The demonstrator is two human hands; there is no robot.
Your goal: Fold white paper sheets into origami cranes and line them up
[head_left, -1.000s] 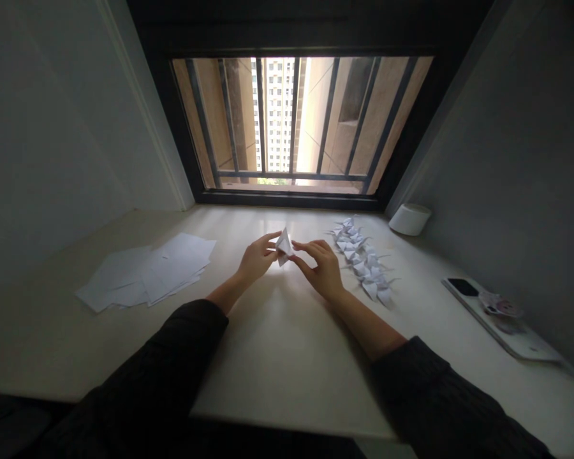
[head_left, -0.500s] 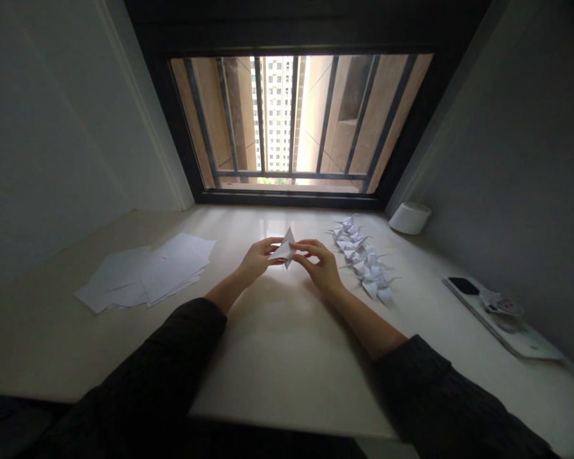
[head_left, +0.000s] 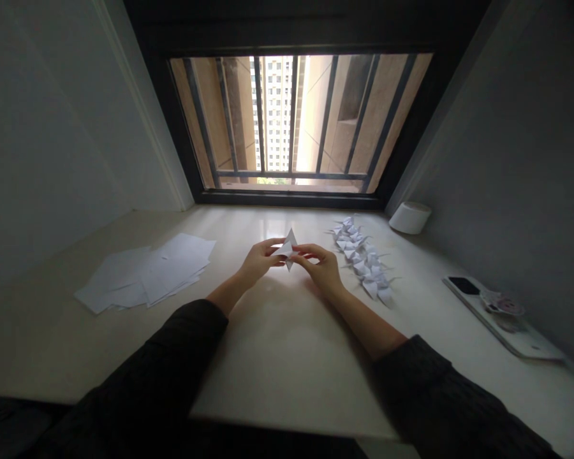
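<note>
A small folded piece of white paper (head_left: 287, 247) is held above the pale table (head_left: 277, 357), near its middle. My left hand (head_left: 258, 262) pinches the paper's left side with thumb and fingers. My right hand (head_left: 321, 266) pinches its right side, fingers curled over the fold. A row of several finished white paper cranes (head_left: 363, 261) lies just right of my right hand. A loose spread of white paper sheets (head_left: 146, 275) lies to the left of my left hand.
A white cylindrical object (head_left: 410, 217) sits at the back right corner by the wall. A phone on a white flat case with small items (head_left: 500, 313) lies along the right wall. A barred window (head_left: 294, 121) closes off the far side.
The folded paper has turned from a steeper tilt to lying more across between my fingers. My right fingers have closed in over it; both hands stay in place.
</note>
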